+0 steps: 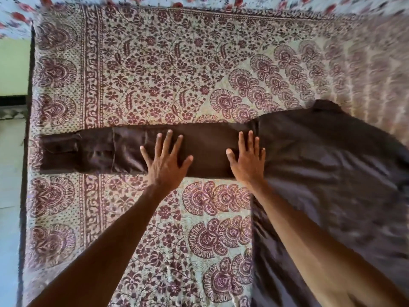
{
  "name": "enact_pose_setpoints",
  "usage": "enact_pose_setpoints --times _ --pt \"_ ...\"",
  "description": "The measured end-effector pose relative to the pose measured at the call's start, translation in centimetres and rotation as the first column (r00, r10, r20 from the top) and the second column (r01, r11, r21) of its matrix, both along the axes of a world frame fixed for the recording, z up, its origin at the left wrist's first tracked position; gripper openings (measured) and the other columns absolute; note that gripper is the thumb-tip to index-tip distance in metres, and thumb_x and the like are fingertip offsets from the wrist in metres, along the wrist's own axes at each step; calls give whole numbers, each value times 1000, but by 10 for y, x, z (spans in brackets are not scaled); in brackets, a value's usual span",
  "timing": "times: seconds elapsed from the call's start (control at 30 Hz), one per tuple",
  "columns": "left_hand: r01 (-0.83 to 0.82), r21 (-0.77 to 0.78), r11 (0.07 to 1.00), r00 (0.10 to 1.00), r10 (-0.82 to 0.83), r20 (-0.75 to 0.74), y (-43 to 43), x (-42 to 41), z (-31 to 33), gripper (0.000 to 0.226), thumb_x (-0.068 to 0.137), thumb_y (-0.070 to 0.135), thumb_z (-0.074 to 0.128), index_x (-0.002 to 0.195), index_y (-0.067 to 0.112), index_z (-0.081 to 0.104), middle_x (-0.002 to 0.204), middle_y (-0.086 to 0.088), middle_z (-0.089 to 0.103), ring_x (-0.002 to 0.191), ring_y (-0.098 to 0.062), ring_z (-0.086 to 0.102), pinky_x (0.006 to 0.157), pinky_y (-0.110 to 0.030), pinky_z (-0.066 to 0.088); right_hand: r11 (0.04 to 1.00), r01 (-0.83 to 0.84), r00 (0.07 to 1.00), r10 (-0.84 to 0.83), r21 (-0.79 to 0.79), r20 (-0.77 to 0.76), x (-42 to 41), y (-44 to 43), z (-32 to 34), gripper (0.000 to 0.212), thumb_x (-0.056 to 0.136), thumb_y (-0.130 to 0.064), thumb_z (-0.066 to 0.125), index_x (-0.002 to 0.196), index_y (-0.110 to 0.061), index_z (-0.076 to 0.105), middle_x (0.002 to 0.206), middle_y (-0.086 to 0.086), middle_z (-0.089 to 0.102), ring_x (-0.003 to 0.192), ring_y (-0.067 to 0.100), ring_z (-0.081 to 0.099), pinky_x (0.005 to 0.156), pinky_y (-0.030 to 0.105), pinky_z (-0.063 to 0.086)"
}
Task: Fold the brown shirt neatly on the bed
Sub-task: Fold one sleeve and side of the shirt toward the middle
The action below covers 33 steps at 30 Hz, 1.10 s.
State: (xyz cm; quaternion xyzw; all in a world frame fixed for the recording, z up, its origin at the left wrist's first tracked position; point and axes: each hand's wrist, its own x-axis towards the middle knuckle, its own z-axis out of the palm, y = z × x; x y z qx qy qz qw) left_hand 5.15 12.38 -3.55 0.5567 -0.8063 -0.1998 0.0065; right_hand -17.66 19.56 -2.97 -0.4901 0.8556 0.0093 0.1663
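The brown shirt (332,173) lies spread on the bed, its body at the right and one long sleeve (88,151) stretched straight out to the left, cuff near the bed's left edge. My left hand (166,160) presses flat on the middle of that sleeve, fingers spread. Close to where the sleeve joins the shirt body, my right hand (247,160) lies flat with straight fingers. Neither hand grips the cloth. The shirt's right part runs out of view and is blurred.
The bed is covered by a cream bedspread (155,74) with maroon floral and paisley print. Its left edge (28,173) drops to a pale floor. A blue sheet with red flowers (221,2) shows along the far edge.
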Motion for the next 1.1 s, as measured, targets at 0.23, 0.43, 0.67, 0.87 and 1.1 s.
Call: enact_pose_setpoints --times 0.23,0.43,0.67,0.87,1.1 --pt "-293 -93 951 955 295 7 13 20 -8 62 95 57 38 149 28 27 160 -3 17 148 -27 13 116 -57 3 985 -173 985 173 -5 -23 -20 -7 -13 81 88 -73 19 156 -30 7 164 7 -3 150 35 -5 115 64 -2" --pt "-529 -250 811 845 530 -69 -11 61 15 29 91 27 48 117 15 54 129 -13 45 120 -34 41 102 -50 30 958 -209 977 196 -194 -85 31 -8 3 53 93 -43 49 140 -17 46 157 11 30 147 38 19 116 62 15" --pt "-860 -84 504 508 860 -46 -44 144 20 70 89 47 52 144 11 29 152 -20 24 140 -38 23 113 -52 18 747 -589 782 623 -308 18 166 -29 14 31 80 -36 71 105 -18 68 107 4 61 104 25 54 81 42 50" --pt "-915 125 385 378 923 -76 -74 191 29 64 85 46 63 129 4 40 135 -21 46 128 -38 41 105 -46 36 733 -622 769 638 -276 -39 215 -52 17 23 83 -27 69 103 -15 68 100 6 62 96 27 56 78 43 51" --pt "-887 194 420 373 897 -240 -44 229 30 36 88 33 62 110 6 54 115 -19 62 105 -37 60 88 -43 50 689 -661 730 683 -298 -40 241 -39 16 26 78 -5 71 103 -12 70 95 5 67 93 26 57 74 42 52"
